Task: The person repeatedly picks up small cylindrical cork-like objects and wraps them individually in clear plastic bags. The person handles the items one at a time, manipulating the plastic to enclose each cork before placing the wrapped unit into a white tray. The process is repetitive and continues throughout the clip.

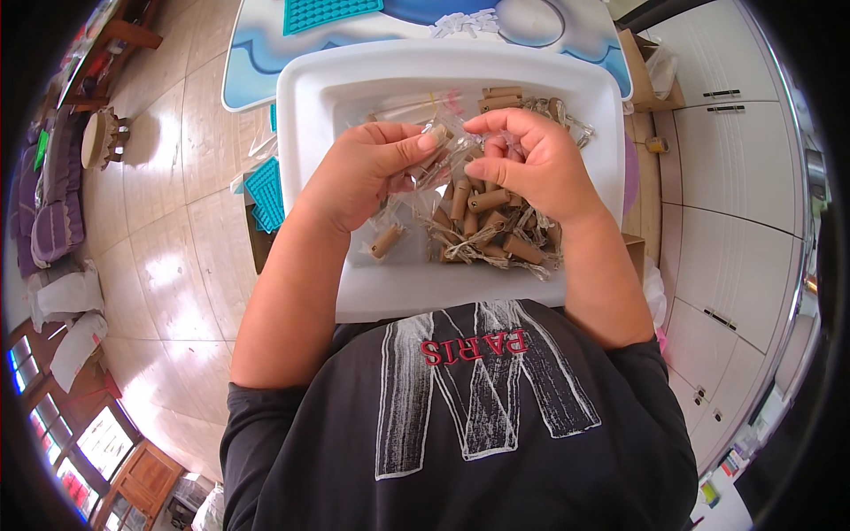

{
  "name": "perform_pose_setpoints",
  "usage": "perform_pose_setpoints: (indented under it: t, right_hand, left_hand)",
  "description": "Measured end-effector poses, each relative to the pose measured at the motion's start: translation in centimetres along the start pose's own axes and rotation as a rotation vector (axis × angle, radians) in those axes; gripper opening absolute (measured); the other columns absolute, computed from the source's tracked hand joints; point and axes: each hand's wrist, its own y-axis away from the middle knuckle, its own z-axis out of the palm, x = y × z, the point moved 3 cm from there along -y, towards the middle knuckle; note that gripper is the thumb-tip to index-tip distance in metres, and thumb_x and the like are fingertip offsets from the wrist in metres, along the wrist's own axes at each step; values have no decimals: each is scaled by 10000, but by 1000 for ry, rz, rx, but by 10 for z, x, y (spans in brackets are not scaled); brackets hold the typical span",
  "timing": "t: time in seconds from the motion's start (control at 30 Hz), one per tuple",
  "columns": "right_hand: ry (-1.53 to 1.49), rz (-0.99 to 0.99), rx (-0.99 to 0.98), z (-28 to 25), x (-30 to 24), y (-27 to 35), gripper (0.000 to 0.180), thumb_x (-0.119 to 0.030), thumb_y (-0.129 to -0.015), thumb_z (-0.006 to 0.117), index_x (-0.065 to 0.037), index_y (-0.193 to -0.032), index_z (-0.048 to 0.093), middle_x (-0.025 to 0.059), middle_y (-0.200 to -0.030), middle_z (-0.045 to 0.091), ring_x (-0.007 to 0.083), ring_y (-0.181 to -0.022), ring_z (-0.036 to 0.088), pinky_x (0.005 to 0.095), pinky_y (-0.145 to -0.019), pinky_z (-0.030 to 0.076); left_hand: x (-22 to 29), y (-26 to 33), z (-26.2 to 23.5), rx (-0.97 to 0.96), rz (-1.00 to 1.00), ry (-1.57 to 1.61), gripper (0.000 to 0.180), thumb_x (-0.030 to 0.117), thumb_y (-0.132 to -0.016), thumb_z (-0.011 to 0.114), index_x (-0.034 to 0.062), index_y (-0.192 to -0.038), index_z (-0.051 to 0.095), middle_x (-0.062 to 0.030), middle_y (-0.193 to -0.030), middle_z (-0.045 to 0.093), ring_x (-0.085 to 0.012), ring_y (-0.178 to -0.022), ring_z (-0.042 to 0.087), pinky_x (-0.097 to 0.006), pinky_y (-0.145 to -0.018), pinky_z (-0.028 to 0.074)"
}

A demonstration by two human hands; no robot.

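Your left hand (pixel 367 173) is curled with thumb and fingers pinched on a small clear plastic bag (pixel 440 159), holding it over the middle of a white plastic tub (pixel 310 106). Your right hand (pixel 531 164) sits just beside it, fingers bent in and closed on the other edge of the same bag, so both hands touch it from either side. Inside the bag you can make out a brown cork-shaped piece; how it lies is hard to tell through the film.

Below your right hand, a heap of brown cork-shaped pieces with thin wire strands (pixel 487 230) fills the tub's right half. One separate cork piece (pixel 386 241) lies on the tub floor under your left wrist, apart from the heap.

Beyond the tub, a blue-and-white tabletop (pixel 257 53) carries a teal silicone mat (pixel 328 13). Another teal mat (pixel 264 193) lies left of the tub.
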Motion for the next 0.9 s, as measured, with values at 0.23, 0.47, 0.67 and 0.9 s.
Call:
perform_pose_setpoints:
  t: [0.23, 0.47, 0.67, 0.9]
  right_hand:
    - [176, -83, 141, -2, -1, 0, 97, -60, -775, 660, -4, -849, 633, -30, -657, 546, 36, -599, 442, 200, -533, 375]
    - [305, -215, 133, -2, -11, 0, 56, -46, -773, 642, -11, -815, 632, 13, -645, 570, 77, -593, 484, 228, -550, 402]
    - [354, -306, 105, 5, -3, -1, 85, -56, -770, 650, -10, -840, 636, 35, -665, 580, 84, -593, 499, 228, -553, 410]
    - [90, -135, 137, -3, -4, 1, 169, -91, -755, 704, -14, -893, 641, -10, -668, 538, 42, -567, 444, 191, -518, 374]
  left_hand:
    - [0, -1, -2, 3, -6, -118, 349, 207, -832, 631, -48, -1065, 585, -101, -908, 646, -143, -785, 613, -232, -674, 480]
    - [-2, 0, 4, -89, -4, -176, 315, 215, -813, 657, -21, -1018, 621, -66, -826, 655, -77, -653, 539, -191, -570, 401]
    - [-3, -1, 5, -155, -15, -129, 307, 218, -811, 661, -23, -998, 620, -62, -809, 650, -75, -620, 539, -171, -505, 361]
    - [-1, 0, 1, -57, -35, 12, 320, 195, -831, 634, -36, -1047, 589, -85, -845, 644, -107, -685, 600, -190, -535, 427]
